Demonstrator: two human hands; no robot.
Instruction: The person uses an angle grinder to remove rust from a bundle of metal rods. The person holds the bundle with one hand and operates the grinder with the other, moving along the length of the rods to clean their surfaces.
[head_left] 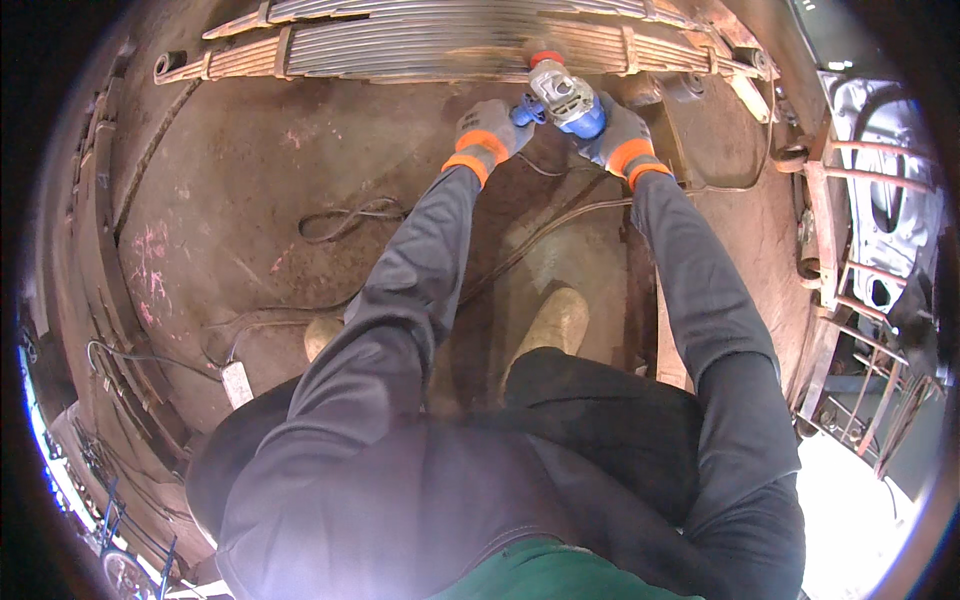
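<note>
An angle grinder [565, 97] with a blue body and a silver gear head is held in both my hands. My left hand [490, 128], in a grey glove with an orange cuff, is closed round its blue side handle [528, 110]. Gloved the same way, my right hand [622, 135] grips the body from the right. At the head's far end a red-orange wheel [546, 58] meets the near edge of a leaf spring pack [400, 52]; the steel looks blurred there. Clamps bind the stacked leaves, and a second leaf spring pack [330, 12] lies behind.
A cable [560, 222] runs over the brown floor between my boots, and a looped strap [350, 218] lies left of it. Near my left leg is a white power strip [236, 384]. Long steel bars [105, 230] line the left; a rusty metal rack [822, 230] stands on the right.
</note>
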